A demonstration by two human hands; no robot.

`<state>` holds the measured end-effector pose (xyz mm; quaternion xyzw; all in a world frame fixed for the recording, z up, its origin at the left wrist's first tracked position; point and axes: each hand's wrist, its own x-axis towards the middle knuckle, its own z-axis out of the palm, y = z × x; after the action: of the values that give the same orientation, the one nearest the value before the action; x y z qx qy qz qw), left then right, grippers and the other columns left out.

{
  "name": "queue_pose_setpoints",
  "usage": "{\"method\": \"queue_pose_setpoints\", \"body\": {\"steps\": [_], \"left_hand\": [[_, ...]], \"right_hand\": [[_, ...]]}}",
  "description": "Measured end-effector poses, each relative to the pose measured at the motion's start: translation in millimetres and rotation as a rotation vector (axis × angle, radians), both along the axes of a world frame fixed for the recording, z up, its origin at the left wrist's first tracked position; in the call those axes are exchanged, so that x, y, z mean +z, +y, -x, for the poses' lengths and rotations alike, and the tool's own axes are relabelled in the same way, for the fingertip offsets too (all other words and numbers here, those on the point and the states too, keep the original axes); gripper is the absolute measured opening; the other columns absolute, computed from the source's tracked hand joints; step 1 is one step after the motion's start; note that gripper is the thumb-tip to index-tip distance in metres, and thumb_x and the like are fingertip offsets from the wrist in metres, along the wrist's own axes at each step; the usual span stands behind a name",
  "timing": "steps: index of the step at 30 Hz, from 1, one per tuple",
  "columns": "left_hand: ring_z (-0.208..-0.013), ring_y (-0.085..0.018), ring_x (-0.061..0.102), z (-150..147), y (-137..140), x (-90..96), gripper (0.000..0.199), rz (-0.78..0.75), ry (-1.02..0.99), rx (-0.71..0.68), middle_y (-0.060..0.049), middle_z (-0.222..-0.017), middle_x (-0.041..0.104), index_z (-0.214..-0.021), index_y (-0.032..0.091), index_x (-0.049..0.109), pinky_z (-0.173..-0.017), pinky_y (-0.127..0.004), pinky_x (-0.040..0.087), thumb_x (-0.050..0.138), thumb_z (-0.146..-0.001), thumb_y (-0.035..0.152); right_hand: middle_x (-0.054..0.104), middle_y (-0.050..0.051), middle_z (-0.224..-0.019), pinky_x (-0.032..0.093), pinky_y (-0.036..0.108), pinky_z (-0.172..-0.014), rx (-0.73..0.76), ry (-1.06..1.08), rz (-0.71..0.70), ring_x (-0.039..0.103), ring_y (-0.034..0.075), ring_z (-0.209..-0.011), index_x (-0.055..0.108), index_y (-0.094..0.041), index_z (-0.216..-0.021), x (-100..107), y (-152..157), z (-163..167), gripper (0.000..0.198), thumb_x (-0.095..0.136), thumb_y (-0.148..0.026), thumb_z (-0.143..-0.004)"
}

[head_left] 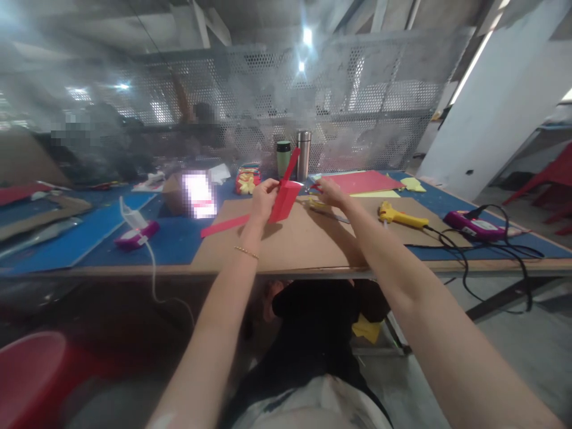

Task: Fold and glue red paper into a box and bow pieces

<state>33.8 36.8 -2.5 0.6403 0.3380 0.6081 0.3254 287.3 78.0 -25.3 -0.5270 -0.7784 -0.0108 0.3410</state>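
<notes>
My left hand (267,198) is closed on a folded red piece of sheet material (286,199), held up above the brown cardboard (277,247). One narrow flap of it points upward. A long red strip (226,226) lies to the left of that hand, over the cardboard's edge. To the right, my right hand (331,193) has its fingers drawn together, with a bit of red at the tips; what they hold is too small to make out. Beneath it, a yellow-handled tool with a metal blade (328,213) rests on the cardboard, partly hidden.
A yellow glue gun (404,217) lies at right, wired toward a purple box (476,226). Red sheets (364,182) lie behind my right hand. A steel flask (304,155) and green tumbler (283,158) stand at the back. Another purple box (137,235) is at left.
</notes>
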Motion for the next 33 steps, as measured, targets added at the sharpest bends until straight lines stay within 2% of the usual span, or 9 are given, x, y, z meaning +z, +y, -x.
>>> {"method": "queue_pose_setpoints", "body": {"steps": [2, 5, 6, 8, 13, 19, 23, 27, 33], "left_hand": [[-0.068, -0.015, 0.067, 4, 3, 2.2, 0.01, -0.019, 0.011, 0.038, 0.001, -0.067, 0.071, -0.068, 0.02, 0.07, -0.066, -0.025, 0.051, 0.073, -0.078, 0.02], [-0.065, -0.015, 0.063, 15, 8, 3.0, 0.01, -0.053, 0.021, 0.097, 0.001, -0.065, 0.07, -0.067, 0.021, 0.07, -0.064, -0.025, 0.049, 0.075, -0.076, 0.022], [-0.066, -0.015, 0.063, 20, 8, 2.6, 0.009, -0.06, 0.032, 0.112, 0.001, -0.067, 0.07, -0.068, 0.021, 0.071, -0.064, -0.025, 0.049, 0.075, -0.076, 0.023], [-0.068, -0.015, 0.063, 30, 6, 0.9, 0.007, -0.063, 0.072, 0.144, 0.0, -0.07, 0.071, -0.071, 0.02, 0.072, -0.068, -0.026, 0.05, 0.074, -0.076, 0.024], [-0.074, -0.016, 0.065, 46, -10, -2.8, 0.009, -0.035, 0.133, 0.211, 0.0, -0.075, 0.072, -0.076, 0.019, 0.074, -0.071, -0.027, 0.051, 0.074, -0.076, 0.029], [-0.068, -0.017, 0.062, 41, -31, 4.2, 0.028, -0.007, 0.198, 0.005, 0.0, -0.065, 0.066, -0.074, 0.019, 0.072, -0.069, -0.03, 0.052, 0.083, -0.074, 0.045], [-0.067, -0.019, 0.063, 41, -33, 5.6, 0.028, 0.047, 0.293, -0.095, 0.0, -0.061, 0.067, -0.077, 0.021, 0.076, -0.07, -0.032, 0.054, 0.087, -0.072, 0.046], [-0.071, -0.021, 0.068, 42, -32, 2.1, 0.021, 0.07, 0.337, -0.092, 0.001, -0.059, 0.069, -0.078, 0.022, 0.079, -0.068, -0.029, 0.053, 0.086, -0.076, 0.041], [-0.069, -0.018, 0.067, 45, -33, 2.8, 0.019, 0.084, 0.419, -0.059, 0.0, -0.063, 0.071, -0.085, 0.019, 0.081, -0.067, -0.025, 0.053, 0.081, -0.08, 0.037]], "right_hand": [[0.07, 0.005, -0.087, 0.052, 0.034, -0.067, 0.047, 0.208, 0.064, 0.06, 0.018, -0.069, 0.074, -0.017, -0.12, 7, -12, 1, 0.04, 0.073, -0.041, -0.088], [0.058, -0.004, -0.076, 0.044, 0.028, -0.054, 0.202, 0.768, 0.244, 0.047, 0.012, -0.056, 0.07, -0.022, -0.131, 10, -41, 9, 0.059, 0.08, -0.051, -0.081], [0.056, -0.005, -0.074, 0.042, 0.027, -0.052, 0.249, 0.883, 0.283, 0.046, 0.011, -0.055, 0.07, -0.024, -0.131, 10, -52, 13, 0.062, 0.083, -0.054, -0.078], [0.054, -0.006, -0.071, 0.039, 0.026, -0.05, 0.282, 0.965, 0.313, 0.045, 0.011, -0.055, 0.071, -0.024, -0.125, 8, -75, 20, 0.064, 0.086, -0.061, -0.073], [0.06, -0.004, -0.074, 0.048, 0.029, -0.06, 0.296, 0.773, 0.26, 0.055, 0.015, -0.067, 0.069, -0.024, -0.105, 2, -112, 24, 0.056, 0.09, -0.061, -0.069], [0.069, 0.001, -0.084, 0.054, 0.033, -0.071, 0.342, 0.533, 0.195, 0.063, 0.019, -0.078, 0.075, -0.022, -0.099, -2, -121, 21, 0.044, 0.088, -0.053, -0.072], [0.065, -0.002, -0.078, 0.049, 0.03, -0.068, 0.368, 0.492, 0.206, 0.058, 0.017, -0.073, 0.076, -0.022, -0.1, -3, -120, 22, 0.041, 0.081, -0.055, -0.076], [0.061, -0.003, -0.075, 0.046, 0.03, -0.065, 0.387, 0.494, 0.231, 0.055, 0.016, -0.069, 0.075, -0.021, -0.1, -3, -122, 23, 0.045, 0.077, -0.06, -0.077], [0.057, -0.003, -0.077, 0.042, 0.03, -0.067, 0.39, 0.52, 0.343, 0.051, 0.016, -0.071, 0.074, -0.021, -0.101, 3, -128, 22, 0.051, 0.081, -0.063, -0.073]]}}
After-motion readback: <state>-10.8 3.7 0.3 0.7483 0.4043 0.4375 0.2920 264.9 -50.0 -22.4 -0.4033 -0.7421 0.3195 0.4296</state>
